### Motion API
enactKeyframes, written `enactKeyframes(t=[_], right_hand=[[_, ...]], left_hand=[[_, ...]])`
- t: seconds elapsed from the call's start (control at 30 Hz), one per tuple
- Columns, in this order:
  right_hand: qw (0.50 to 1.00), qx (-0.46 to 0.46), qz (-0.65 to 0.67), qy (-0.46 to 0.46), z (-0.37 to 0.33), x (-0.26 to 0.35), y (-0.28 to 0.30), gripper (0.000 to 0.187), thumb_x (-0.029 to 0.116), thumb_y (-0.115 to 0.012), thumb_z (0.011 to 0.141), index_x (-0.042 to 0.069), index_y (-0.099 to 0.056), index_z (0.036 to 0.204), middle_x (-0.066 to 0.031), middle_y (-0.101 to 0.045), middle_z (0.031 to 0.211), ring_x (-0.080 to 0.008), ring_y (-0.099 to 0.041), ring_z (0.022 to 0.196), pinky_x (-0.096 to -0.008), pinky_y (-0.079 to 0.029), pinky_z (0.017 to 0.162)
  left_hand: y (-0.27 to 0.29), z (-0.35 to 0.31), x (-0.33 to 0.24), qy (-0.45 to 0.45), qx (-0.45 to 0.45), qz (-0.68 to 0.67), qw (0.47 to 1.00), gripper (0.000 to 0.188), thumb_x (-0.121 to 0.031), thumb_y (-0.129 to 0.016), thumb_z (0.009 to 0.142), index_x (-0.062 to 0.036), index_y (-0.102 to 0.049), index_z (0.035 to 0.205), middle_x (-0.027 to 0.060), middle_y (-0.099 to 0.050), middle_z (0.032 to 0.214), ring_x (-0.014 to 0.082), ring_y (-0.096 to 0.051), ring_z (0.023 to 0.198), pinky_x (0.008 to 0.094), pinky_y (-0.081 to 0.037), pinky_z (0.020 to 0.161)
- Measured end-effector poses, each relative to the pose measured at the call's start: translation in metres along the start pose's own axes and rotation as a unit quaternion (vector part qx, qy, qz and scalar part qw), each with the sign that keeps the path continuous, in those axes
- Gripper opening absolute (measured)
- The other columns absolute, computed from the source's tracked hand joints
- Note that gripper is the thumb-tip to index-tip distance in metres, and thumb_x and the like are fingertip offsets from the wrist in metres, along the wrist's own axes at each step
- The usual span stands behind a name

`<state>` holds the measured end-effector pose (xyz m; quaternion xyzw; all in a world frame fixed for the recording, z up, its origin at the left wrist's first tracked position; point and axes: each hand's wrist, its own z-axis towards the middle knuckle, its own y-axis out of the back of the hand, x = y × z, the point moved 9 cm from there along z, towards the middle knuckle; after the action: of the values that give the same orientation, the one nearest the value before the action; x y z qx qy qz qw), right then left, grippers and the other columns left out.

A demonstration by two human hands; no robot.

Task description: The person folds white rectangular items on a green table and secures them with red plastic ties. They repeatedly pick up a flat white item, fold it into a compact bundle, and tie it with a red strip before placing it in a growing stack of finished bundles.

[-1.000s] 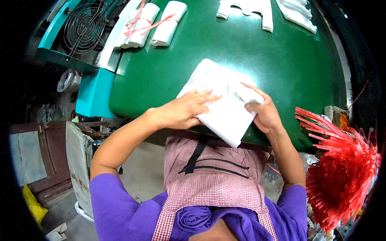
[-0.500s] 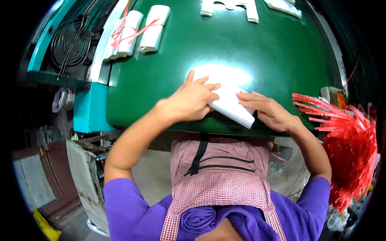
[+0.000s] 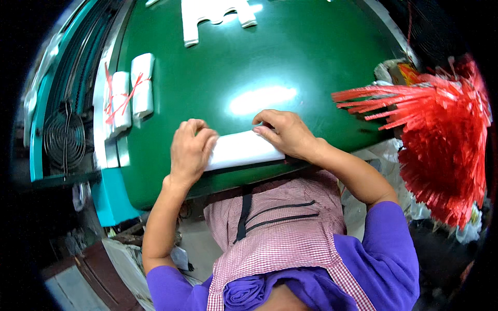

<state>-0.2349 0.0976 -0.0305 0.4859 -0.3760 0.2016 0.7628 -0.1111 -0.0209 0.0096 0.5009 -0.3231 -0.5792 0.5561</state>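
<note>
A folded white plastic bag bundle (image 3: 243, 150) lies crosswise near the front edge of the green table. My left hand (image 3: 191, 151) is closed at its left end, fingers curled and partly smeared by motion. At the far right corner of the bundle, my right hand (image 3: 286, 133) pinches with bent fingers and thumb. Both hands hide parts of the bundle's ends.
Two white rolls, one of them (image 3: 142, 85), lie at the left, tied with red plastic string (image 3: 124, 103). A vest-shaped white bag stack (image 3: 192, 23) lies at the far side. Red plastic strips (image 3: 436, 140) hang at the right. The green table (image 3: 321, 67) has a curved edge.
The bundle has turned from a slant to nearly crosswise. My left hand has moved to its left end, and my right hand has curled at its right end. The whole view has shifted and turned.
</note>
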Motion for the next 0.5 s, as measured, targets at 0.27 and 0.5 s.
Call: enactKeyframes(t=[0.27, 0.5], right_hand=[[0.767, -0.446, 0.377, -0.265, -0.153, -0.091, 0.115, 0.020, 0.020, -0.061, 0.093, 0.003, -0.052, 0.097, -0.0026, -0.056, 0.077, -0.0065, -0.052, 0.056, -0.0185, -0.042, 0.043], [0.793, -0.462, 0.343, -0.201, -0.097, -0.107, 0.120, 0.020, 0.022, -0.058, 0.095, 0.006, -0.057, 0.083, -0.0011, -0.057, 0.069, -0.0057, -0.049, 0.049, -0.0185, -0.037, 0.041]], left_hand=[[-0.042, -0.003, -0.020, 0.052, 0.191, -0.197, 0.960, 0.034, -0.020, -0.068, 0.081, -0.0023, -0.059, 0.109, 0.0156, -0.055, 0.089, 0.0335, -0.057, 0.081, 0.0390, -0.046, 0.074], [-0.017, -0.059, -0.021, 0.136, 0.142, -0.283, 0.939, 0.027, -0.007, -0.061, 0.085, 0.0016, -0.053, 0.109, 0.0164, -0.063, 0.096, 0.0285, -0.063, 0.088, 0.0337, -0.048, 0.079]])
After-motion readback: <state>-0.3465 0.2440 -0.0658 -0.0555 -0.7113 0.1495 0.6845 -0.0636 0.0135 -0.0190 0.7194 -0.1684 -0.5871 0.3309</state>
